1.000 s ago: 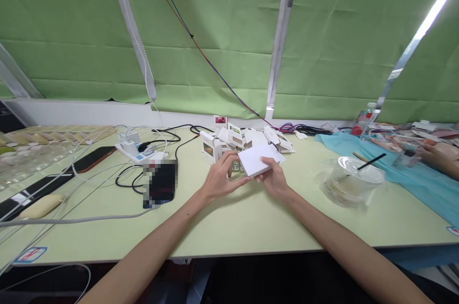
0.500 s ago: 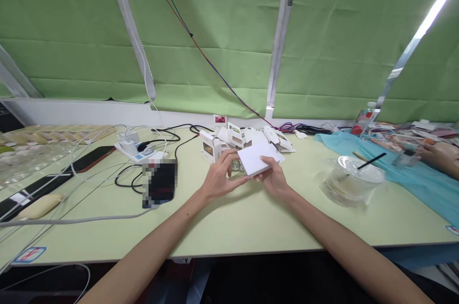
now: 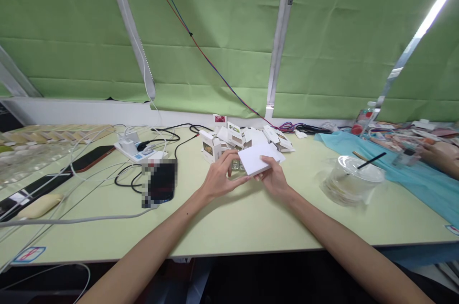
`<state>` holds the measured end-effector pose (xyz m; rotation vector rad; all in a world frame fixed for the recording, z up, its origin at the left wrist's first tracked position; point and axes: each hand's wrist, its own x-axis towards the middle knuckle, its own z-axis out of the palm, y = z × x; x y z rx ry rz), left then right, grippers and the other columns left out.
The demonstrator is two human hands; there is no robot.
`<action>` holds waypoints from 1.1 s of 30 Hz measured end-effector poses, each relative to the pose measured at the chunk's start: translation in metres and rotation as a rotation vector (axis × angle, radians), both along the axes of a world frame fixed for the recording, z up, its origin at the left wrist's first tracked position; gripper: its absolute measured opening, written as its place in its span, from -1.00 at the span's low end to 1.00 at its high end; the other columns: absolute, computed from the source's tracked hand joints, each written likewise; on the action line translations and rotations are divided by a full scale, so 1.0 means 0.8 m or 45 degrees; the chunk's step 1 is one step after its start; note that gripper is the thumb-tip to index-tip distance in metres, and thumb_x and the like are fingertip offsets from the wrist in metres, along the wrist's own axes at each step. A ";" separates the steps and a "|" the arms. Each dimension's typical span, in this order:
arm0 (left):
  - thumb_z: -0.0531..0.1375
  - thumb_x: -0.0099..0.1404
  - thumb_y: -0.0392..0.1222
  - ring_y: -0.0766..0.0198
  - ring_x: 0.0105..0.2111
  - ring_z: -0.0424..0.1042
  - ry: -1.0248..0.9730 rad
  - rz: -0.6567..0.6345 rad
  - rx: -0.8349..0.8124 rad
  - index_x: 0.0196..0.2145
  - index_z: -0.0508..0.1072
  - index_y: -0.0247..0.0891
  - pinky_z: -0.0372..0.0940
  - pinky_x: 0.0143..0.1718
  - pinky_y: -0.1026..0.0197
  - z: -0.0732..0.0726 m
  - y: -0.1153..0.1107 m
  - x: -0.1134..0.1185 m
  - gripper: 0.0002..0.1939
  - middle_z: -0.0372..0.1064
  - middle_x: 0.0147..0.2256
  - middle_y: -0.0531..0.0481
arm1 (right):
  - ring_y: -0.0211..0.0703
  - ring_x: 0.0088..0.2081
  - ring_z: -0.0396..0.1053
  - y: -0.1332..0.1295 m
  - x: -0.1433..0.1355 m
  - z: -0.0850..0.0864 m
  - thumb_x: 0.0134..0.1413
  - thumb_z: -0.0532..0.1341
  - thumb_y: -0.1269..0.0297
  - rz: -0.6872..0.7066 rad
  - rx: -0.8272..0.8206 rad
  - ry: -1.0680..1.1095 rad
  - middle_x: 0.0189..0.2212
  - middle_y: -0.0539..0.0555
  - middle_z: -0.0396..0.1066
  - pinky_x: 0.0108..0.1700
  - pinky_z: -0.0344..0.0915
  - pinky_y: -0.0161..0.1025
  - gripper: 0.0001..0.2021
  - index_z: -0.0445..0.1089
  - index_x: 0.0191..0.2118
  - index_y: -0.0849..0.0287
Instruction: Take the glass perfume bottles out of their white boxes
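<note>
A flat, plain white box (image 3: 254,159) is held tilted above the table, between my two hands. My right hand (image 3: 274,179) grips its right side, thumb on the upper face and fingers underneath. At the box's left end, my left hand (image 3: 219,175) curls its fingers and thumb around the edge. Just behind lies a heap of small white cartons with printed pictures, among them a carton (image 3: 211,147) near my left fingers. Small clear pieces (image 3: 235,165) show in the gap between my left hand and the box; I cannot make out what they are.
To the left are a phone (image 3: 162,182), a power strip (image 3: 143,153), loose cables and a beige computer mouse (image 3: 40,206). On the right stands a lidded plastic cup (image 3: 353,179) with a black straw, near a blue cloth (image 3: 398,165). Another person's hand (image 3: 441,156) is at the far right.
</note>
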<state>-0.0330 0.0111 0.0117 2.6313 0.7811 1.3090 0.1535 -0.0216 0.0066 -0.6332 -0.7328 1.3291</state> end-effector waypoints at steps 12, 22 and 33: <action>0.31 0.24 0.07 0.24 -0.36 0.47 0.058 0.016 -0.033 -0.07 0.35 -0.20 0.34 -0.41 0.21 -0.002 0.002 0.001 -0.58 0.42 -0.04 -0.15 | -0.30 -0.62 0.24 0.000 0.000 0.000 -0.17 0.38 0.19 -0.025 -0.006 -0.018 -0.56 -0.04 0.41 -0.72 0.21 -0.38 -0.67 0.41 -0.25 0.22; 0.31 0.18 0.15 0.38 -0.55 0.33 0.057 0.082 -0.150 0.08 0.20 -0.18 0.25 -0.48 0.22 -0.002 -0.002 0.002 -0.36 0.42 -0.10 -0.04 | -0.30 -0.62 0.25 0.000 0.001 -0.002 -0.16 0.38 0.20 -0.026 0.002 -0.032 -0.56 -0.04 0.41 -0.72 0.21 -0.37 -0.72 0.41 -0.29 0.22; 0.29 0.23 0.08 0.41 -0.50 0.32 0.076 -0.033 -0.250 0.20 0.16 -0.14 0.36 -0.43 0.19 0.006 -0.008 0.004 -0.32 0.26 0.11 -0.15 | -0.31 -0.60 0.25 -0.002 0.000 0.000 -0.13 0.37 0.20 -0.033 0.024 -0.039 -0.53 -0.04 0.42 -0.70 0.22 -0.37 -0.72 0.43 -0.27 0.22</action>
